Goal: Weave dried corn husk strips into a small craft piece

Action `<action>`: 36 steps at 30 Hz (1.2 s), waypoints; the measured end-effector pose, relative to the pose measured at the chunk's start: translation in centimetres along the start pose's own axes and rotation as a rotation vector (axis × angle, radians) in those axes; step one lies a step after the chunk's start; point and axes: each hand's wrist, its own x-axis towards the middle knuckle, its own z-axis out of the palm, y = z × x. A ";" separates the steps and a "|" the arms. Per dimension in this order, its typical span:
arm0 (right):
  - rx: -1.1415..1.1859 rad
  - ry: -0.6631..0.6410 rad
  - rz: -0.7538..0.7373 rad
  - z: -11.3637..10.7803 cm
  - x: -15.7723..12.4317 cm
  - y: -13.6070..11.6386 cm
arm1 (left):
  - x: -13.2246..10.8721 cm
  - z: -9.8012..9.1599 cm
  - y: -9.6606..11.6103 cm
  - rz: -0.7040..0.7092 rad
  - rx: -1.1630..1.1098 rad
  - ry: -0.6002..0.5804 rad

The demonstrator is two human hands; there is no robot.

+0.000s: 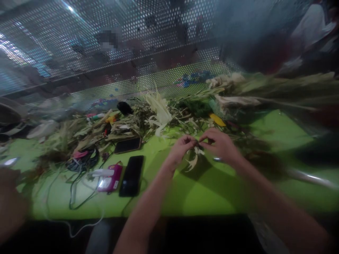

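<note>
Over the green table, my left hand (185, 144) and my right hand (215, 141) meet fingertip to fingertip. Both are closed in a pinch on a small piece of dried corn husk (195, 158), whose pale, ragged strips hang below the fingers. The part between the fingertips is dark and too small to make out. Just under my right wrist lies a small shiny metal object (217, 159). Behind my hands stands a larger bunch of pale corn husk (160, 109), and a yellow object (217, 120) lies beyond my right hand.
Two dark phones (131, 176) (128, 144) lie left of my arms, beside a magenta device (109, 178) with cables. Dried leaves and stalks (76, 135) heap along the back, before a perforated metal screen (132, 56). Another person's arm (12, 204) shows at left.
</note>
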 end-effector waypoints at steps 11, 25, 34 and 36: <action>-0.194 0.002 -0.024 0.5 -0.2 -0.2 | -0.2 0.3 0.0 -0.046 -0.020 0.012; -0.033 -0.033 0.069 0.5 0.0 -0.3 | 0.0 0.2 -0.2 0.020 0.073 0.128; -0.073 0.006 0.095 1.1 -0.1 0.0 | -0.2 0.1 -0.1 0.020 0.150 0.082; -0.103 0.027 0.079 1.1 -0.2 -0.1 | -0.2 0.1 -0.1 0.044 0.166 0.086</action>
